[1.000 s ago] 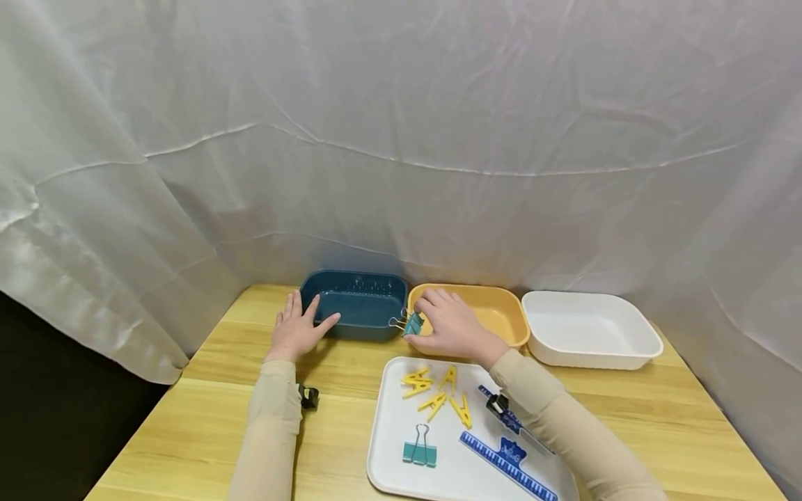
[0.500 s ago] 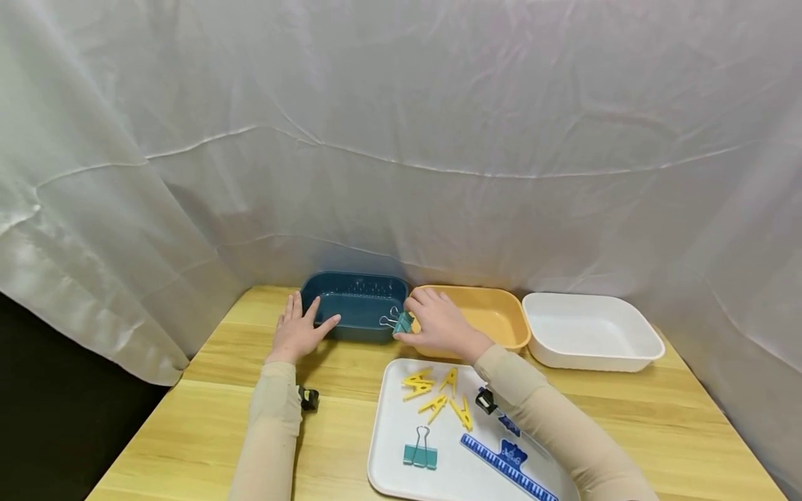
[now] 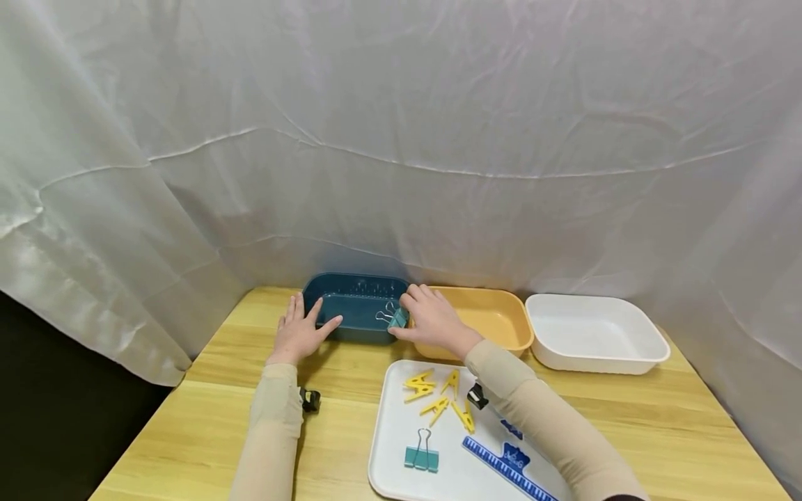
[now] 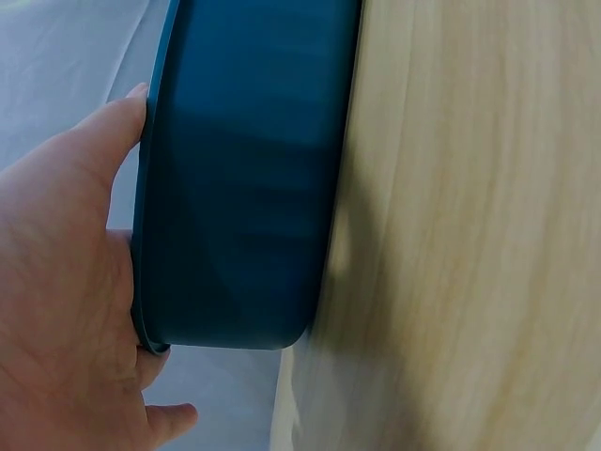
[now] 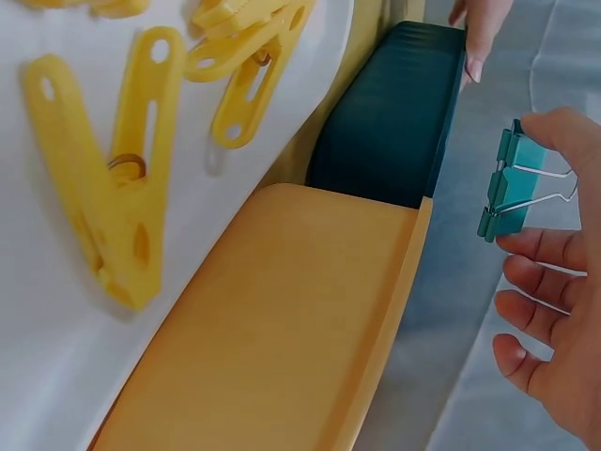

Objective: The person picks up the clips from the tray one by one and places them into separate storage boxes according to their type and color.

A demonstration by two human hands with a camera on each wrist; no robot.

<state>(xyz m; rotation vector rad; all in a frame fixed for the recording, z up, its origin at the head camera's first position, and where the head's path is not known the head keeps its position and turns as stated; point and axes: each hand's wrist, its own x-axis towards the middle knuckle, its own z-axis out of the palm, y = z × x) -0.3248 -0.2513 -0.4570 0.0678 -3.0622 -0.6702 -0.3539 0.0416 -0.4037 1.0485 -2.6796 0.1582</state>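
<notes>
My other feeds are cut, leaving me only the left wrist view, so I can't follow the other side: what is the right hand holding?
Observer: The right hand pinches a teal binder clip with silver wire handles.
Operator: Is there another like it anywhere?
Observer: Yes, a second teal binder clip lies on the white rectangular tray with rounded corners.
Operator: I can see the side of a dark blue, smooth-walled tub. What stands next to it?
Observer: A yellow-orange rounded rectangular tub stands next to it, on the person's right.
</notes>
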